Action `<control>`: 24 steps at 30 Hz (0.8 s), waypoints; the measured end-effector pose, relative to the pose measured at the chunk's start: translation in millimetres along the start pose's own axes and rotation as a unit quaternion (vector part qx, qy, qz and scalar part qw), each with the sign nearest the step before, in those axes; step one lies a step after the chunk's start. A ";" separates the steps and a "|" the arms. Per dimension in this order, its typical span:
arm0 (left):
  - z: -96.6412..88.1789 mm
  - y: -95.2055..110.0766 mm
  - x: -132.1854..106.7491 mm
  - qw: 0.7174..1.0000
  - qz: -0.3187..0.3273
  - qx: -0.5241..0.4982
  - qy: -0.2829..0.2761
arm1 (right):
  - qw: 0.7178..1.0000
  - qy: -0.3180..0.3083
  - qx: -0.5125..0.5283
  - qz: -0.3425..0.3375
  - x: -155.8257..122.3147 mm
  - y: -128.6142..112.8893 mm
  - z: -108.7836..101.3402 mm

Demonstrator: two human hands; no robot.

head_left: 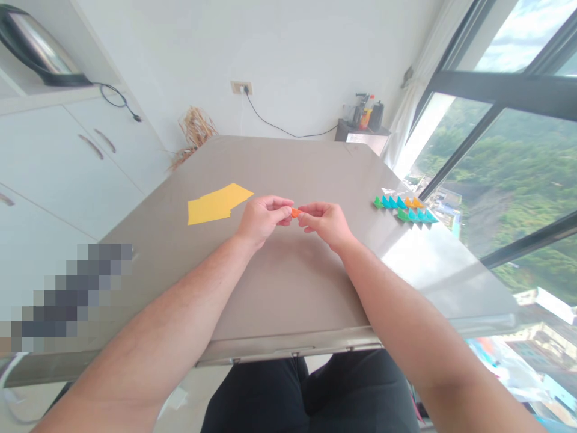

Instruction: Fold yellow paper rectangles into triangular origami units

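Over the middle of the grey table (293, 282), my left hand (264, 218) and my right hand (323, 221) meet fingertip to fingertip. Both pinch a small orange folded paper piece (295, 211) between thumbs and forefingers; only a sliver of it shows. The hands hover just above the tabletop. To the left of my left hand lie yellow paper sheets (216, 204), flat and overlapping. To the right of my right hand sits a cluster of several small folded paper triangles (406, 209) in green, teal and orange, lined up in rows.
White cabinets (67, 162) stand to the left, with a dark appliance (36, 51) on top. A wall socket with a black cable (242, 88) is behind the table. Bottles rest on a small dark stand (363, 123) at the back right. Large windows (509, 168) fill the right side.
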State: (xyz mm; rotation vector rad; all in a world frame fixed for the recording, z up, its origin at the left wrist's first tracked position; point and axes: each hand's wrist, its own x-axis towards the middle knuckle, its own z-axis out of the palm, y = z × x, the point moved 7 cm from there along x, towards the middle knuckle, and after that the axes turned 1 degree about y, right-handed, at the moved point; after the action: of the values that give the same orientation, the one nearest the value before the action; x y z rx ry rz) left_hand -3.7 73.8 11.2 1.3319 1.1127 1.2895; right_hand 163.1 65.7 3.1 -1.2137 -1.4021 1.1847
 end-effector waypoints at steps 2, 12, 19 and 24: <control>-1.4 -1.1 1.2 1.000 -0.003 0.004 0.011 | 0.998 0.030 -0.044 -0.031 -0.1 -2.2 -1.7; 4.5 0.8 -0.8 1.000 0.021 0.001 -0.012 | 0.986 0.070 -0.135 -0.071 -3.5 -10.3 -2.5; 5.0 -1.0 -0.9 1.000 0.015 0.012 0.007 | 0.981 0.058 -0.164 -0.085 -3.3 -8.1 0.8; 5.7 -0.4 -2.6 1.000 0.012 0.016 0.007 | 0.971 0.099 -0.164 -0.141 -2.8 -13.1 -2.5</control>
State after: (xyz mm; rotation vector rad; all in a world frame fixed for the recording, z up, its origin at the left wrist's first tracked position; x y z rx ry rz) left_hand 2.0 71.1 10.4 1.3651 1.1339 1.3066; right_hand 164.2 62.4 16.3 -1.2649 -1.5949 0.6329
